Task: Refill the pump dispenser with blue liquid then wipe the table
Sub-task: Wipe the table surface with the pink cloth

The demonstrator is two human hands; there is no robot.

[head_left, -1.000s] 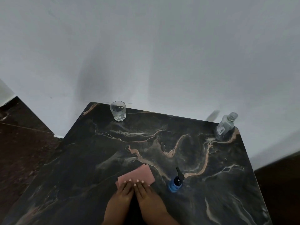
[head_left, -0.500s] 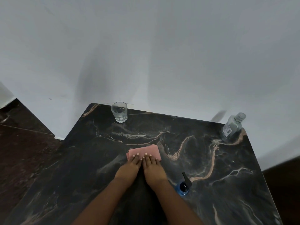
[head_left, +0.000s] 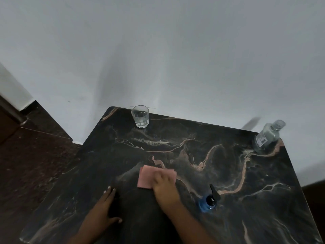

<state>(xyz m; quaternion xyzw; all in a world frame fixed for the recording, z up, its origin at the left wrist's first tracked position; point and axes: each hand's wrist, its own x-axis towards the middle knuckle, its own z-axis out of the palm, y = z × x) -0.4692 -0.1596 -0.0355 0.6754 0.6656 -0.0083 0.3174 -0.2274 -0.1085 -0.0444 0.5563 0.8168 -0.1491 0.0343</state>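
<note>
Bare hands and forearms
Left hand (head_left: 102,211) and right hand (head_left: 165,188) wear no sleeves; pale polish shows on the left fingernails.

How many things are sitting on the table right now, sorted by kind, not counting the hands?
Drinking glass: 1
Clear plastic bottle: 1
Blue pump dispenser: 1
Pink cloth: 1
Total: 4 things on the dark marble table

R hand (head_left: 164,186) presses pink cloth (head_left: 149,176) on table (head_left: 246,182).
</note>
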